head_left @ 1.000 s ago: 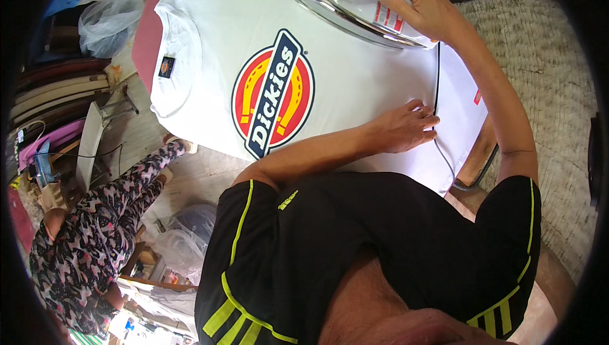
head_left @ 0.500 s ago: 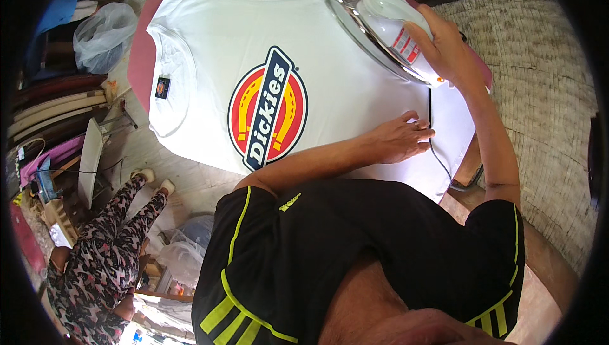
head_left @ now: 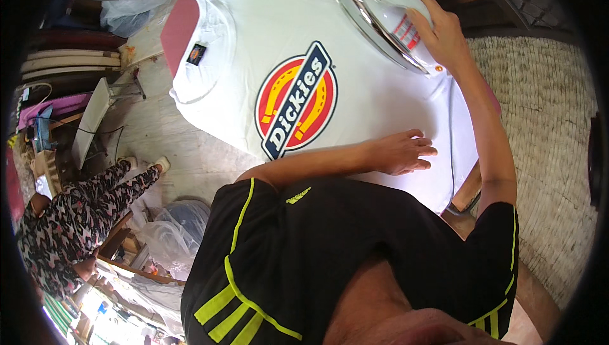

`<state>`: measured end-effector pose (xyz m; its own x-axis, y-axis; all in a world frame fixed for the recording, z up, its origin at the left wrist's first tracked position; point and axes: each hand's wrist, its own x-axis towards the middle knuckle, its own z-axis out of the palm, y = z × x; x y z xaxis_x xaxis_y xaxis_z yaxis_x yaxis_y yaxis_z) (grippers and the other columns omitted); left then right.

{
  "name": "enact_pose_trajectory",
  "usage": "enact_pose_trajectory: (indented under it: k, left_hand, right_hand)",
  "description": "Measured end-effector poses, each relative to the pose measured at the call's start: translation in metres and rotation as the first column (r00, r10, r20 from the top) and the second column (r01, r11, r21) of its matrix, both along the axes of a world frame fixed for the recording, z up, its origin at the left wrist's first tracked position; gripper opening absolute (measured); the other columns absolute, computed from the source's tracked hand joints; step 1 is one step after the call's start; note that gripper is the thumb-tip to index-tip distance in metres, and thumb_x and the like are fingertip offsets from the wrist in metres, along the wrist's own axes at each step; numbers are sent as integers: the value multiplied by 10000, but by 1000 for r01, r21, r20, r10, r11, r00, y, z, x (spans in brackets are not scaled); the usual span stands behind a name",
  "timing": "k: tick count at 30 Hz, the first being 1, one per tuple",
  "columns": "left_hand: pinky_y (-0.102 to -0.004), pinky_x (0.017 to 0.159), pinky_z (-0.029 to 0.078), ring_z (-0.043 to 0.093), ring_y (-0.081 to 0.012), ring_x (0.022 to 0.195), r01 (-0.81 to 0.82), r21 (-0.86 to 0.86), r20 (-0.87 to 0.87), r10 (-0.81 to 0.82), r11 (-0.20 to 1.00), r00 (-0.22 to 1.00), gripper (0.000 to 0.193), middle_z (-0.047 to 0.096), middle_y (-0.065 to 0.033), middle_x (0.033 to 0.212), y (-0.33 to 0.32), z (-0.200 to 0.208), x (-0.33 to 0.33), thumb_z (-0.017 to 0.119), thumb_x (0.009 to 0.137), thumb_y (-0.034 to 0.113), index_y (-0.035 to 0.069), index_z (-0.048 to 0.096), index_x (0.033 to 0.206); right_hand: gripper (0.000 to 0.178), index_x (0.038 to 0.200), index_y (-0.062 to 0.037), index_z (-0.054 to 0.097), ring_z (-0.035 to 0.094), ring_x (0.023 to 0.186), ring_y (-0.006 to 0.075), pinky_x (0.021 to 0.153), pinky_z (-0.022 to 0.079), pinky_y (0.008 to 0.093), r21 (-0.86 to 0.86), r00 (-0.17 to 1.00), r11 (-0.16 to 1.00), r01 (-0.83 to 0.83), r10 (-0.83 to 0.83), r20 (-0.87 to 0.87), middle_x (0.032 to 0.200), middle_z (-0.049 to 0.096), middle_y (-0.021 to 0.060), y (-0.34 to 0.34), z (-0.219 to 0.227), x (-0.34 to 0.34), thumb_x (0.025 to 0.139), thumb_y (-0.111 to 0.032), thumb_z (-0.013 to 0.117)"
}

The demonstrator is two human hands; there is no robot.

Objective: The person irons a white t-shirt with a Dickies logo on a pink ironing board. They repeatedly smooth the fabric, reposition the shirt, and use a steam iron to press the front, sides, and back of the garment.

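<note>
A white T-shirt [head_left: 241,85] with a large red, yellow and dark blue printed emblem lies spread flat over a maroon-covered ironing board [head_left: 179,25]. My right hand [head_left: 443,35] is wrapped round the handle of a white clothes iron [head_left: 388,18]. The iron's shiny metal base is on the shirt, beyond the emblem to the right. My left hand [head_left: 406,153] hovers over or rests on the shirt near my body; which of the two I cannot tell. Its fingers are loosely bent and apart, with nothing in them. A thin cord [head_left: 451,136] runs down the shirt to its right.
To the right lies a rough woven mat [head_left: 533,129]. At lower left a person in patterned clothes [head_left: 82,215] stands near plastic-wrapped goods [head_left: 171,237]. A pale folding stand [head_left: 94,123], stacked boards [head_left: 70,59] and a clear plastic bag [head_left: 133,2] are farther left.
The view has shifted and turned. My right hand has moved the iron over the shirt toward the emblem side. My left hand has drawn toward my body, away from the cord.
</note>
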<state>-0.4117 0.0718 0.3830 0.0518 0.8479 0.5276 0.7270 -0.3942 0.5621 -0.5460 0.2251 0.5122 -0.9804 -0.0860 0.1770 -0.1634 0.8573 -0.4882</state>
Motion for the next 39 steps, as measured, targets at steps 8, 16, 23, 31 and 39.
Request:
enact_pose_trajectory:
  k: [8,16,23,31,39]
  left_hand:
    - [-486,1086,342,420,-283,1362,-321,-156,-14,323,934,946,262,544,-100,1354,-114,17,-40,663,869,138,124,691,1129]
    - [-546,1037,326,425,-336,1347,-861,-168,-176,845,480,505,479,499,-107,1410,-240,2,-50,700,823,257,174,613,1287]
    - [-544,1106,268,354,-346,1393,-940,-219,-271,909,262,317,630,397,-138,1501,-276,16,-58,613,887,483,175,493,1423]
    - [-540,1063,314,413,-350,1344,-956,-126,-235,928,265,288,590,469,-143,1438,-274,15,-59,635,865,441,135,533,1360]
    - [-560,1054,304,406,-369,1345,-951,-128,-223,926,282,305,566,472,-143,1432,-276,13,-59,656,852,412,156,549,1345]
  right_hand:
    - [318,1020,-15,576,642,754,447,643,503,466,146,977,967,-210,214,-8,798,652,269,-97,0,-96,965,-327,597]
    - [341,990,18,600,637,888,472,787,493,539,59,969,973,-224,229,-96,918,653,313,-173,-16,-170,946,-319,573]
    - [363,878,40,564,633,758,484,715,485,539,137,978,973,-185,196,-76,765,637,305,-199,15,-162,943,-317,576]
    - [359,883,33,576,640,778,477,723,489,540,133,978,977,-164,179,-107,801,640,316,-199,5,-161,933,-323,576]
    - [386,959,25,598,633,855,500,770,485,568,106,983,984,-145,155,-95,884,651,327,-210,-4,-160,917,-358,570]
